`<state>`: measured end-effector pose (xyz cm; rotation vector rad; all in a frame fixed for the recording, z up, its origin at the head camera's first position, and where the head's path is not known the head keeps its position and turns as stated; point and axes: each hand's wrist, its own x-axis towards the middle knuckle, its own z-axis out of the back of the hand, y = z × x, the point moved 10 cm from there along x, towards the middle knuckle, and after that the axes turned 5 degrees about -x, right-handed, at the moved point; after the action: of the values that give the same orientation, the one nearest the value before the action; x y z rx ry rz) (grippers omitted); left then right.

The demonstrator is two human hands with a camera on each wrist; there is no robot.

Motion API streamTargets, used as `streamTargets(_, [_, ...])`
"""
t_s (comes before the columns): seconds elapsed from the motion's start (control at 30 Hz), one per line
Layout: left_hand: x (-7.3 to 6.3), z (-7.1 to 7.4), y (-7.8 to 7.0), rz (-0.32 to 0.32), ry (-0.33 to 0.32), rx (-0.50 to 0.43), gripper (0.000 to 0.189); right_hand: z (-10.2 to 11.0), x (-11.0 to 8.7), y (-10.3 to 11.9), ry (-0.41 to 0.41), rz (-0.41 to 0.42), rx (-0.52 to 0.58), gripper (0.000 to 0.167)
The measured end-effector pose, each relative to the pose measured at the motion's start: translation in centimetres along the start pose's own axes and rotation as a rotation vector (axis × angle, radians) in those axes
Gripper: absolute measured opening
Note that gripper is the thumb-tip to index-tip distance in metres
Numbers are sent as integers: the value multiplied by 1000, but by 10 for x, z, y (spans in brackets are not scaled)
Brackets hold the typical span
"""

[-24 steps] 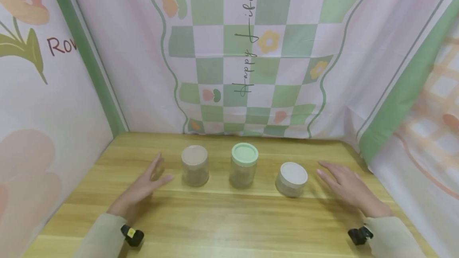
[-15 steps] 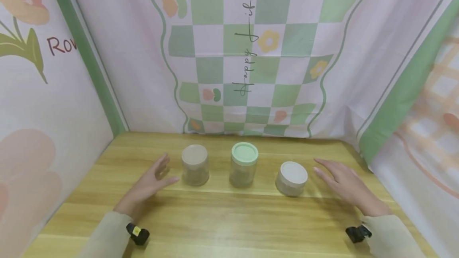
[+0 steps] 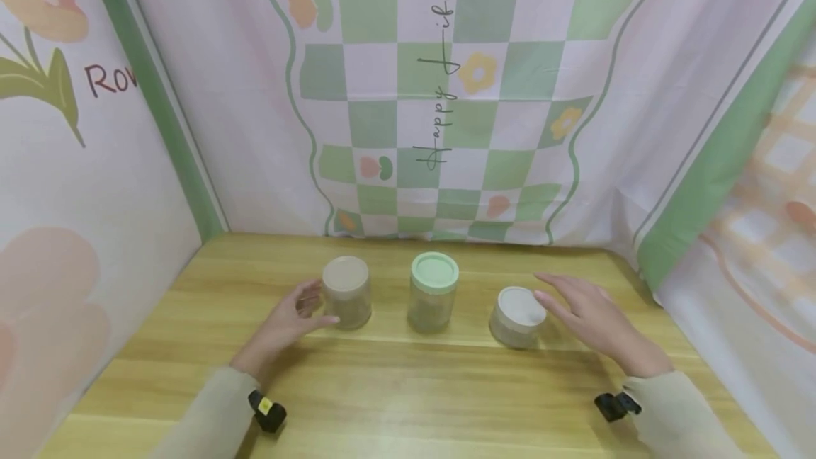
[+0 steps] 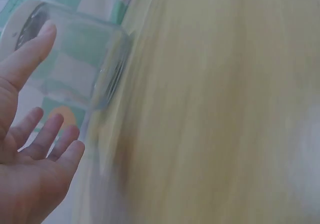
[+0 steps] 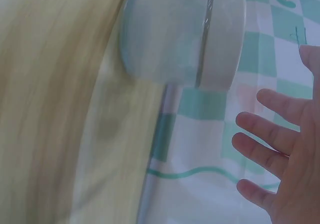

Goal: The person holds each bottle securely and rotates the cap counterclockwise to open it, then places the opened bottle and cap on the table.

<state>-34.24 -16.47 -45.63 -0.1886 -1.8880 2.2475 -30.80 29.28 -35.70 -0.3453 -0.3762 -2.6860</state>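
Note:
Three clear jars with lids stand upright in a row on the wooden table. My left hand (image 3: pixel 287 321) is at the left side of the beige-lidded jar (image 3: pixel 347 296), thumb in front and fingers spread behind its left edge. In the left wrist view that jar (image 4: pixel 75 59) shows beside the parted thumb and fingers. My right hand (image 3: pixel 589 314) reaches over the right edge of the short white-lidded jar (image 3: pixel 516 321), its thumb tip overlapping the lid. The right wrist view shows the fingers (image 5: pixel 270 134) apart from this jar (image 5: pixel 170 34). Between them stands the taller green-lidded jar (image 3: pixel 432 296).
The wooden table (image 3: pixel 395 395) runs back to a checkered cloth (image 3: pixel 433 119) hung behind it. Patterned cloth walls (image 3: pixel 57 161) rise at the left and right. A small black camera (image 3: pixel 268 413) sits on each wrist, over pale sleeves.
My left hand has moved right, up to the beige-lidded jar. The right hand has come left, to the white-lidded jar. All three jars stay in place.

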Motion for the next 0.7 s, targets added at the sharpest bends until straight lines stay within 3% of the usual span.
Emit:
streamTargets(0.53, [9, -18, 8, 69, -38, -26, 105, -3, 25, 41, 7, 64, 6, 52])
streamTargets(0.7, [13, -23, 9, 63, -53, -65, 105, -4, 34, 54, 36, 68, 28, 54])
